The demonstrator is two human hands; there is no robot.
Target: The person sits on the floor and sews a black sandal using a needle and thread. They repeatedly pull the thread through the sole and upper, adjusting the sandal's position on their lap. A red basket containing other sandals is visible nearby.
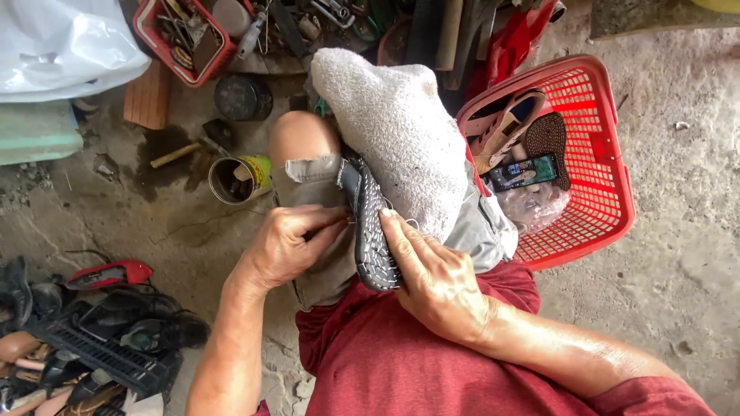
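Concrete floor (678, 231), cracked and stained, tool clutter along the far edge. Left hand (289, 245) and right hand (432, 273) are clamped on either side of a dark treaded shoe sole (374, 231), propped on the knee against a grey towel (393, 131). Red basket (609, 154) sits beside; paint tin (239, 179) near; shoe pile (92, 331) lower left.

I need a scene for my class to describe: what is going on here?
A person sits on a concrete floor with a shoe held sole-up on the lap, a pale towel lying over the knees. The right hand steadies the shoe along its edge, while the left hand pinches something small against its side; what it is cannot be made out. A red basket with sandals and a phone stands to the right, a tin ahead, and a pile of shoes to the left.
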